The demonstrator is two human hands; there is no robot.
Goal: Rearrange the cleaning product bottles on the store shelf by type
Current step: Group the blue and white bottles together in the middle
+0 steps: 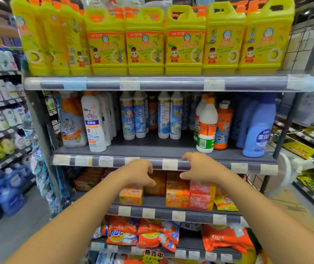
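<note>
Single view, head-worn, wide-angle. Faces forward and slightly down onto store shelf [152,148], near, middle tier roughly centred. Uprights bowed by lens toward frame edges.

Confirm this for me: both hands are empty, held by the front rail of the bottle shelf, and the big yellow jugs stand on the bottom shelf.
One thing is wrong: the yellow jugs stand on the top shelf, not the bottom one, as the head view shows. The rest holds: the left hand and the right hand are both empty, held by the front rail of the bottle shelf.
</note>
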